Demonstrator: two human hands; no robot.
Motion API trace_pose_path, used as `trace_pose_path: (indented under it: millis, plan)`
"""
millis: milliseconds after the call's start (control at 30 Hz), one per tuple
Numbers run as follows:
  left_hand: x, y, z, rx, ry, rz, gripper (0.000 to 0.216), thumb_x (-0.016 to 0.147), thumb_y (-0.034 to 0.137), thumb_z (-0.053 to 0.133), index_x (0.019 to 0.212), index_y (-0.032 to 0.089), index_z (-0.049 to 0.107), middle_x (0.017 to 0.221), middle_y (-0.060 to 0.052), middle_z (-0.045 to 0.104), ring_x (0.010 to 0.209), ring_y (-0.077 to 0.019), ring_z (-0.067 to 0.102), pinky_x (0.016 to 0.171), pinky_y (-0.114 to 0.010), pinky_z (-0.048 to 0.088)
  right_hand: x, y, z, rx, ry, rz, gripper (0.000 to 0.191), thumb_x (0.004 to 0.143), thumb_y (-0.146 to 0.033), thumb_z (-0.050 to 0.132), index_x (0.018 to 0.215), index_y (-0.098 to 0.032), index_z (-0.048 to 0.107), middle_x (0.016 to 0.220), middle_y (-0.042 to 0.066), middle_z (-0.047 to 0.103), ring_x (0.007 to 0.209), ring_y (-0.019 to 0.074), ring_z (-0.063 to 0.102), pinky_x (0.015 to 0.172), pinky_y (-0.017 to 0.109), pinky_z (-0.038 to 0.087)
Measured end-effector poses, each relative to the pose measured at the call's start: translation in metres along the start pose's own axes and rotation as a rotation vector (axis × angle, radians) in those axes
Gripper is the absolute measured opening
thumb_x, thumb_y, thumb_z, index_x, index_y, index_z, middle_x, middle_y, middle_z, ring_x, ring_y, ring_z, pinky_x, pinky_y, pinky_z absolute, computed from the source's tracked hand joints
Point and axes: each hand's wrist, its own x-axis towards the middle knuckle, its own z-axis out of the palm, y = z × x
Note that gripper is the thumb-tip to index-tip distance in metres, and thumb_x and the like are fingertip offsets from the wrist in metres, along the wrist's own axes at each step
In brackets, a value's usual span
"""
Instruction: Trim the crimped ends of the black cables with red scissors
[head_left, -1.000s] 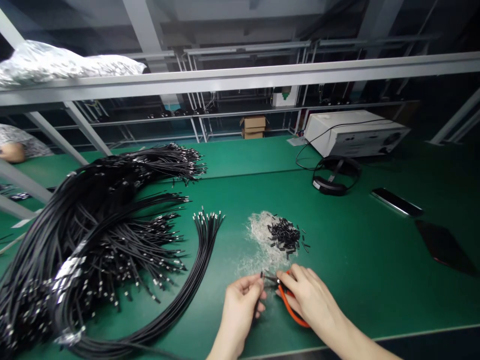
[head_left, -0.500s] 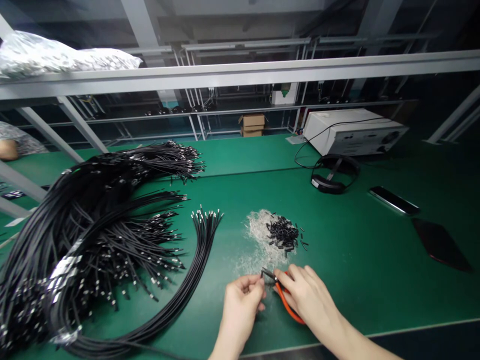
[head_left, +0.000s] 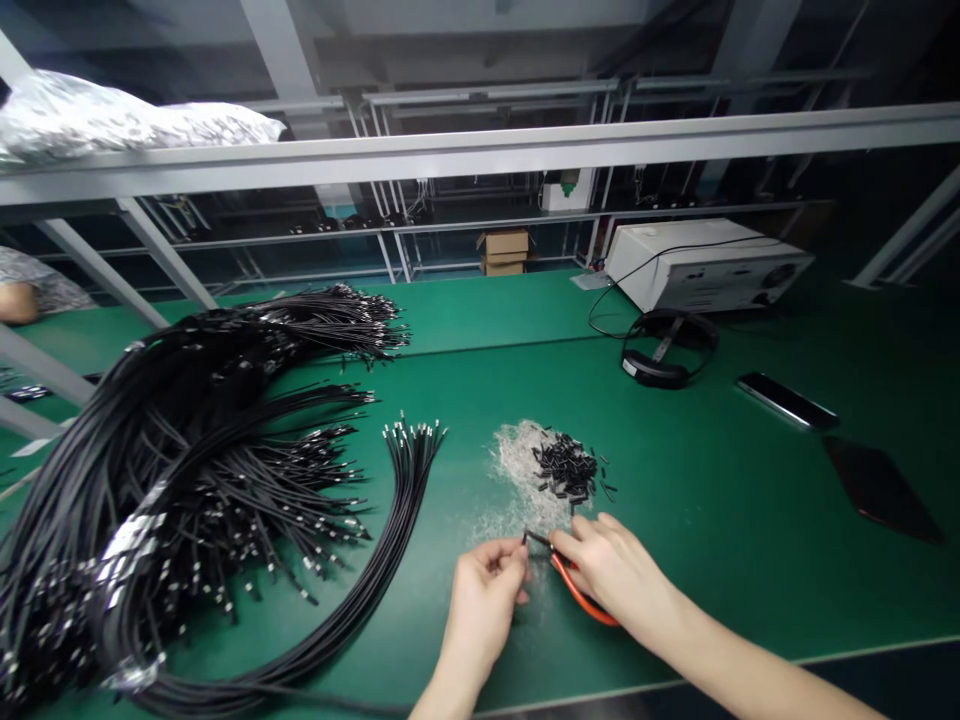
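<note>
My left hand (head_left: pixel 487 590) is closed in a pinch on a thin black cable (head_left: pixel 524 540), whose short tip stands up above the fingers. Wrapped in my right hand (head_left: pixel 604 560) are orange-handled cutting pliers (head_left: pixel 589 597), their dark jaws pointing left at the cable tip. Whether the jaws touch it is too small to tell. Just beyond my hands lies a pile of short black tube pieces (head_left: pixel 566 466), with clear, stringy scraps (head_left: pixel 517 455) spread beside it. A curved bundle of black cables (head_left: pixel 390 540) with silvery ends lies left of my left hand.
A large heap of black cables (head_left: pixel 172 420) covers the left of the green table (head_left: pixel 480 380). To the right are a black headset (head_left: pixel 667 350), a phone (head_left: pixel 787 400) and a dark flat object (head_left: pixel 881 487). A white box-shaped device (head_left: pixel 705 265) stands behind, under a metal rail (head_left: pixel 480 158).
My right hand and the pliers have shifted slightly up and to the right. My left hand has risen a little, still pinching the cable.
</note>
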Motion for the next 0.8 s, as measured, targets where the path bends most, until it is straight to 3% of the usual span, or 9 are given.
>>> trace_pose_path:
  millis: [300,533,667,800]
  plan:
    - [0.015,0.0,0.0,0.01,0.011,0.029,0.042,0.066,0.044,0.068,0.086,0.007,0.067,0.057,0.001,0.057,0.046,-0.0029,0.046,0.045,-0.014,0.038,0.013,0.006,-0.006,-0.11,-0.011,-0.033,0.019,0.082,-0.008,0.049,0.086,-0.022,0.062,0.076,0.005,0.062,0.066,0.0184,0.06,0.071,0.031,0.038]
    - [0.02,-0.002,0.001,0.046,0.001,-0.015,0.038,0.066,0.041,0.068,0.082,0.006,0.065,0.054,0.002,0.056,0.038,-0.0014,0.042,0.04,-0.013,0.029,0.019,0.016,-0.006,0.001,-0.076,0.019,0.021,0.078,-0.009,0.051,0.085,-0.023,0.064,0.075,0.002,0.063,0.067,0.0169,0.062,0.066,0.026,0.039]
    - [0.015,0.004,0.0,0.042,-0.013,-0.028,0.042,0.068,0.045,0.067,0.086,0.007,0.064,0.055,0.002,0.056,0.038,-0.0005,0.041,0.04,-0.012,0.029,0.016,0.018,-0.006,0.367,-0.04,0.195,0.013,0.081,-0.025,0.056,0.09,-0.024,0.065,0.067,-0.001,0.061,0.059,0.0155,0.059,0.054,0.023,0.036]
    - [-0.001,0.014,-0.005,-0.06,-0.161,-0.077,0.04,0.071,0.047,0.066,0.084,0.009,0.064,0.069,-0.002,0.064,0.05,-0.0018,0.053,0.048,-0.011,0.038,0.01,0.007,0.002,1.063,0.089,0.386,0.041,0.08,-0.042,0.061,0.11,-0.015,0.061,0.07,0.001,0.06,0.062,0.0156,0.056,0.055,0.024,0.041]
